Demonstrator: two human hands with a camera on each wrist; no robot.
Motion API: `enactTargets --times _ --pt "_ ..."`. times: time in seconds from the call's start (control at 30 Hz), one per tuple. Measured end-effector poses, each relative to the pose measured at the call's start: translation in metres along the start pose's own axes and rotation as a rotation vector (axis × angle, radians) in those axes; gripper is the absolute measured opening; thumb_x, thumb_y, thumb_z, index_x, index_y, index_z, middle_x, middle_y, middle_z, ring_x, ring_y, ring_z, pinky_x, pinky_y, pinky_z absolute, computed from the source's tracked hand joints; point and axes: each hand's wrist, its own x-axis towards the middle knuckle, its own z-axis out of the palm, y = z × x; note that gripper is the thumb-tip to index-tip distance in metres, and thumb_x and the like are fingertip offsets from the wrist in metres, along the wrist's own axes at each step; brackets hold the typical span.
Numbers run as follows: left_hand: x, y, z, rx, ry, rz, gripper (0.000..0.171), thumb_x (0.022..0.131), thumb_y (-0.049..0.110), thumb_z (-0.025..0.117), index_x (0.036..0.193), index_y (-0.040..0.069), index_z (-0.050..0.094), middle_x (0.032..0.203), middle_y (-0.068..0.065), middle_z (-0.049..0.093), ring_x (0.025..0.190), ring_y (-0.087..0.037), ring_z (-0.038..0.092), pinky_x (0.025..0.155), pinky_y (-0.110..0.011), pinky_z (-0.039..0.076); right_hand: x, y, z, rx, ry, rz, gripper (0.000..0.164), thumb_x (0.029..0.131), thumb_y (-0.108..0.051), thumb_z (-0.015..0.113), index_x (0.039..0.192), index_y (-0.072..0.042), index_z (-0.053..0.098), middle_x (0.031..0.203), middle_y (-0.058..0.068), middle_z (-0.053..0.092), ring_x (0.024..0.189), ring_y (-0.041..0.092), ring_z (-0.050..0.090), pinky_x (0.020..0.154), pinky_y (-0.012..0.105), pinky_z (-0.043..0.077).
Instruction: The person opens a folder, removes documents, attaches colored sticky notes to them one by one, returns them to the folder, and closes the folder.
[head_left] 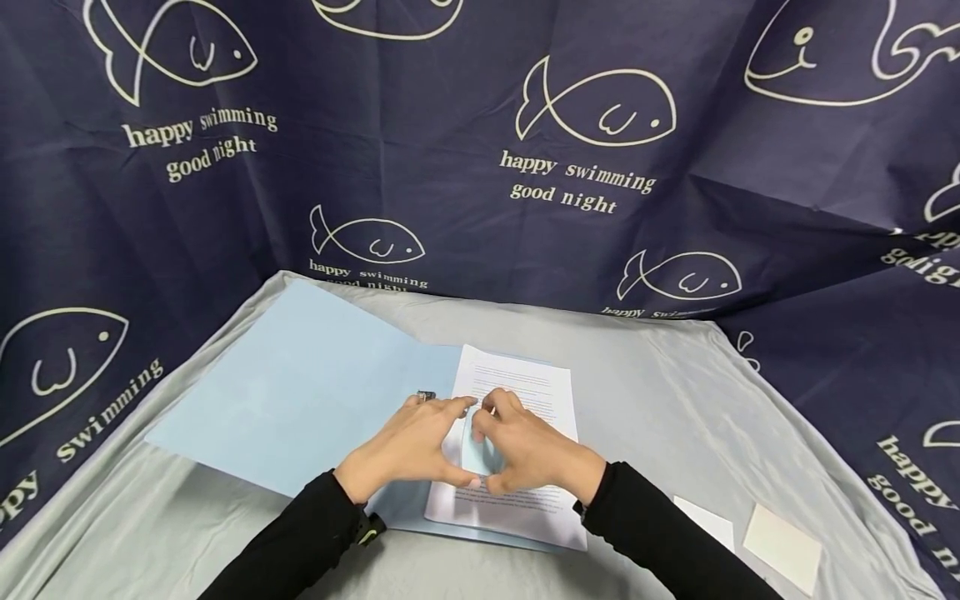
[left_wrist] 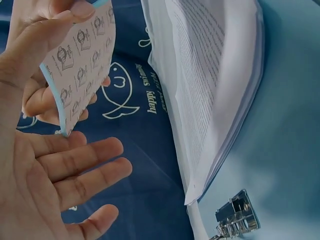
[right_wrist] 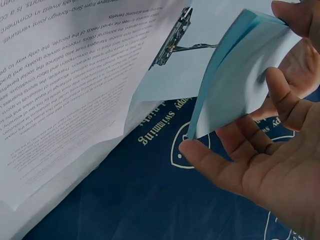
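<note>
A light blue sticky note pad (head_left: 480, 457) is held up over printed sheets (head_left: 525, 383), bowed slightly between both hands. Its underside, printed with repeated small logos, shows in the left wrist view. My left hand (head_left: 408, 446) pinches the pad between thumb and index finger at opposite edges, the other fingers stretched out. With thumb and fingertips, my right hand (head_left: 532, 450) grips it from the other side, one bent finger against its blue face (right_wrist: 240, 75). The printed sheets lie in an open light blue folder (head_left: 300, 383). A black binder clip (left_wrist: 237, 217) lies beside them on the folder.
Two pale square pads or paper pieces, one white (head_left: 705, 523) and one cream (head_left: 783, 546), lie at the right front. Grey cloth (head_left: 637, 375) covers the table. Dark blue fabric (head_left: 450, 167) with fish drawings hangs around it.
</note>
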Motion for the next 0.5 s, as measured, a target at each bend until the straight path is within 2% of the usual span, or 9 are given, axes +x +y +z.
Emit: enactTargets --times 0.17,0.27,0.37,0.5 --pt "0.002 0.0003 0.0006 0.004 0.023 0.047 0.082 0.065 0.056 0.081 0.13 0.015 0.055 0.125 -0.002 0.068 0.109 -0.018 0.066 0.09 -0.046 0.042 -0.0013 0.0017 0.0013 0.024 0.007 -0.034 0.045 0.065 -0.023 0.083 0.096 -0.014 0.052 0.114 0.009 0.042 0.106 0.022 0.043 0.076 0.023 0.048" --pt "0.0027 0.0001 0.0009 0.011 0.026 0.05 0.08 0.064 0.055 0.082 0.128 0.016 0.055 0.119 -0.002 0.07 0.102 -0.017 0.068 0.086 -0.041 0.04 -0.0022 0.0032 0.0027 0.029 0.012 -0.045 0.052 0.066 -0.033 0.088 0.096 -0.014 0.051 0.113 0.008 0.042 0.106 0.021 0.044 0.081 0.026 0.05" --pt "0.0029 0.0 0.0013 0.015 0.016 0.05 0.08 0.063 0.054 0.082 0.128 0.016 0.055 0.11 -0.001 0.073 0.095 -0.015 0.068 0.081 -0.036 0.039 -0.0026 0.0044 0.0032 0.044 0.015 -0.039 0.06 0.06 -0.041 0.09 0.095 -0.013 0.051 0.113 0.008 0.043 0.109 0.022 0.046 0.088 0.031 0.051" --pt "0.0037 -0.0002 0.0024 0.002 0.004 0.067 0.082 0.063 0.051 0.083 0.13 0.013 0.055 0.095 0.003 0.073 0.08 -0.011 0.066 0.076 -0.034 0.039 -0.0032 0.0068 0.0039 0.074 0.01 -0.019 0.061 0.053 -0.042 0.087 0.093 -0.013 0.052 0.114 0.008 0.044 0.111 0.023 0.048 0.093 0.033 0.05"
